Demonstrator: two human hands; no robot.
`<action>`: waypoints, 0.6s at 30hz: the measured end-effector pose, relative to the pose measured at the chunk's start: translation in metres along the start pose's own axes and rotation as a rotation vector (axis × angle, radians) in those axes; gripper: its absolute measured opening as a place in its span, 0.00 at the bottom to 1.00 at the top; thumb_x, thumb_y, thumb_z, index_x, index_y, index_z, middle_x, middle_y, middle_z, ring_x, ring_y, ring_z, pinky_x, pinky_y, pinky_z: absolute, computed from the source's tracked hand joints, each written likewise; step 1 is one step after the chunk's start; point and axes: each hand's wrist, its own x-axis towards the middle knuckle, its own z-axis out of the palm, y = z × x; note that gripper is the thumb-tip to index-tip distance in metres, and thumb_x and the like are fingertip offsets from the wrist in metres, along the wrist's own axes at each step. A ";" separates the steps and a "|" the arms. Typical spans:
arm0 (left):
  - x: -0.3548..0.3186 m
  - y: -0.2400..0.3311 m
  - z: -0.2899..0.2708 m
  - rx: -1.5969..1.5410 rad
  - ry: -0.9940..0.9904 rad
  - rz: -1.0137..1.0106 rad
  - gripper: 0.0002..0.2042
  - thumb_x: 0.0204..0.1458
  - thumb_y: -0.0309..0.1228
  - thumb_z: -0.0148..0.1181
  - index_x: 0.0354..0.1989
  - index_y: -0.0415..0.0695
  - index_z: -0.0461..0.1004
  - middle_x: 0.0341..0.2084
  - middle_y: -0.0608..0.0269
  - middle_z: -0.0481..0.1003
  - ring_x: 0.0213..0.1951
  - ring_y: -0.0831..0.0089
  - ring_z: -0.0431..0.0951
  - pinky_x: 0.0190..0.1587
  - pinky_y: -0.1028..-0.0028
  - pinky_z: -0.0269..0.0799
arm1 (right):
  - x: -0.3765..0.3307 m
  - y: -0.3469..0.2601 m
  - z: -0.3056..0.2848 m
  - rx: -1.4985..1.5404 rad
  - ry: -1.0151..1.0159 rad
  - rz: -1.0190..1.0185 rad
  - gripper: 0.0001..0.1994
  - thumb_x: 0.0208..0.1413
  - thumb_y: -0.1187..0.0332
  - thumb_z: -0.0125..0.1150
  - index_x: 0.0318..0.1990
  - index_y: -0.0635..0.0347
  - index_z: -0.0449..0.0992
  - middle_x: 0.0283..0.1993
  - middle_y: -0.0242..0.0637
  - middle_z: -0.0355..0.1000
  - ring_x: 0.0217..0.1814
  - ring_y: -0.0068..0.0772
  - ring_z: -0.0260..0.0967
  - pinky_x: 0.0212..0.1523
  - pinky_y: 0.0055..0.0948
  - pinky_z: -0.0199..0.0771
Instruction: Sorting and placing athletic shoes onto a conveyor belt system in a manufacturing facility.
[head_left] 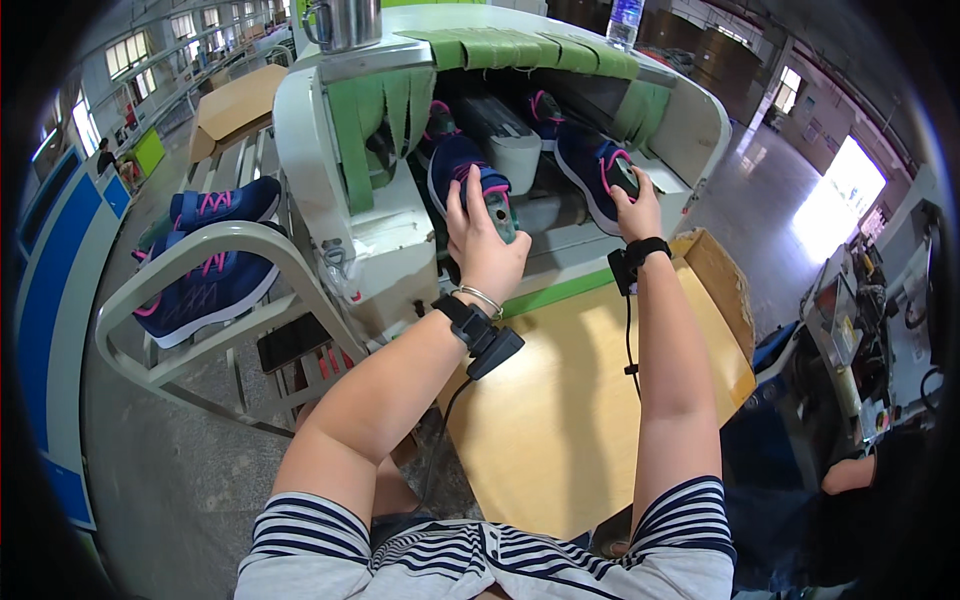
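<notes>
My left hand [482, 240] grips the heel of a navy shoe with pink laces [462, 165] at the mouth of a white machine [400, 230] hung with green strips. My right hand [636, 212] holds the heel of a second navy and pink shoe [592, 165] lying to the right in the same opening. Further shoes [540, 105] sit deeper inside, partly hidden by a grey block [500, 130]. Both wrists wear black straps with cables.
A wooden board [580, 400] lies below my arms. At the left, a white rack [200, 290] holds two more navy and pink shoes [215, 250]. A metal cup [343, 22] and a plastic bottle [625, 20] stand on the machine top. Another person's arm [850, 475] shows at right.
</notes>
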 end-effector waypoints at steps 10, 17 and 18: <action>0.017 -0.020 -0.018 -0.116 -0.062 -0.029 0.59 0.43 0.47 0.74 0.75 0.46 0.34 0.70 0.31 0.39 0.72 0.39 0.44 0.71 0.53 0.46 | -0.113 -0.109 -0.010 0.037 -0.011 -0.417 0.31 0.56 0.69 0.63 0.68 0.56 0.62 0.72 0.52 0.54 0.74 0.57 0.49 0.72 0.50 0.47; -0.152 -0.055 -0.049 0.199 -0.547 0.068 0.43 0.59 0.51 0.56 0.75 0.41 0.41 0.73 0.39 0.39 0.74 0.42 0.42 0.71 0.45 0.40 | -0.417 -0.042 -0.048 0.120 -1.045 -0.123 0.39 0.54 0.52 0.67 0.71 0.54 0.58 0.76 0.59 0.44 0.78 0.69 0.34 0.74 0.58 0.37; -0.182 -0.079 -0.044 0.286 -0.634 0.006 0.43 0.59 0.52 0.54 0.74 0.39 0.42 0.73 0.38 0.40 0.74 0.42 0.42 0.70 0.42 0.40 | -0.439 -0.054 -0.060 -0.044 -1.120 -0.169 0.41 0.54 0.47 0.65 0.72 0.52 0.56 0.77 0.58 0.42 0.79 0.69 0.32 0.74 0.61 0.35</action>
